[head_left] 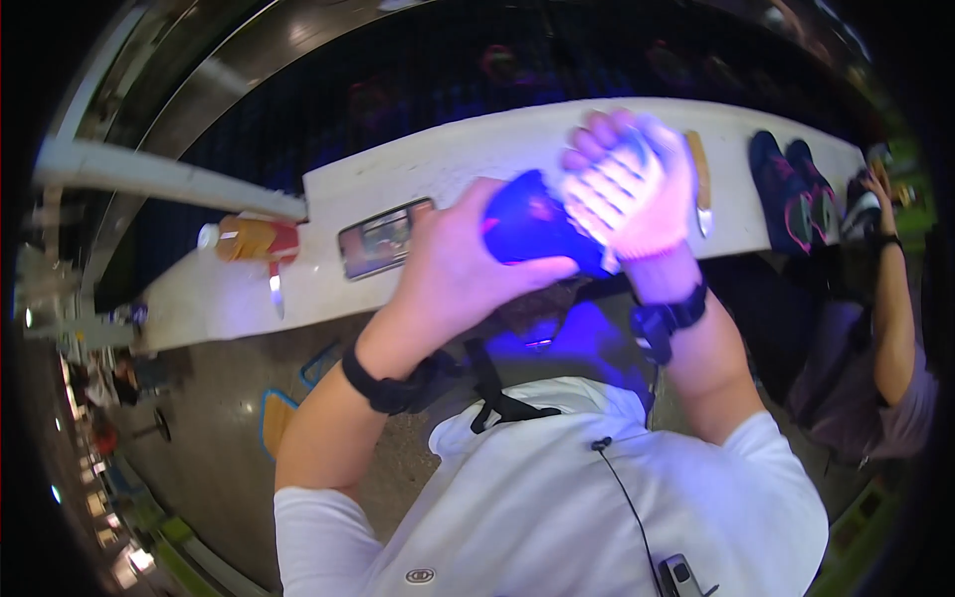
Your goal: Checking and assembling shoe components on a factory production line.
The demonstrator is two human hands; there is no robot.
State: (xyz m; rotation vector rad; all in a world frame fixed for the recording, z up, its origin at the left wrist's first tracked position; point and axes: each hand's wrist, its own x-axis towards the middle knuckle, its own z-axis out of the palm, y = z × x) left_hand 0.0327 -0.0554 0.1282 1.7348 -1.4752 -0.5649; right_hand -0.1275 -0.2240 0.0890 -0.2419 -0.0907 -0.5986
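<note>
Under a violet-blue light, my left hand (453, 239) is wrapped round a dark shoe-like piece (537, 221), its thumb along the near side. My right hand (637, 194) is against the far right side of that piece, with a pale ribbed glove that leaves the fingertips bare. Its fingers are curled and blurred, and what they close on is hidden. Black bands circle both wrists. Left of my left hand, a phone (376, 241) lies on the white table (448, 149). A wooden-handled knife (702, 184) lies just right of my right hand.
On the left are a capped bottle (254, 240) of orange-brown liquid and a small blade (277, 289). A pair of dark shoes (786, 194) stands on the right. Beyond them, another person's hand (877, 194) holds a shoe. A blue-framed stool (279, 418) stands below the table.
</note>
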